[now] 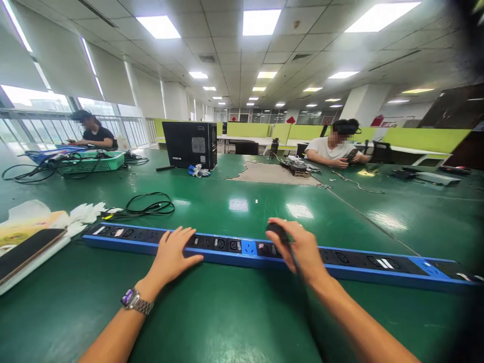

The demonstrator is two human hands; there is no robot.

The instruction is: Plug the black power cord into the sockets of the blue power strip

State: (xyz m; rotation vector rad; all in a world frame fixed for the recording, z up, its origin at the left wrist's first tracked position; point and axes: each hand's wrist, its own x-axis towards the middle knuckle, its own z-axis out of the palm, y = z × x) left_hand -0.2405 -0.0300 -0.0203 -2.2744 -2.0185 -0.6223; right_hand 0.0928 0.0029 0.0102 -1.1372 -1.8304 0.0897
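Note:
A long blue power strip (359,264) with black sockets lies across the green table (227,312) in front of me. My left hand (172,254) rests flat on the strip's left part, fingers spread, a metal watch on the wrist. My right hand (300,249) is closed on a black plug (277,231) held over the sockets near the strip's middle; a dark cable runs down from it under my palm.
A coiled black cable (149,204) and white gloves (86,212) lie beyond the strip at left, beside a phone on a box (26,249). A black computer case (189,143) stands farther back. Two other people sit at the table's far left and far right.

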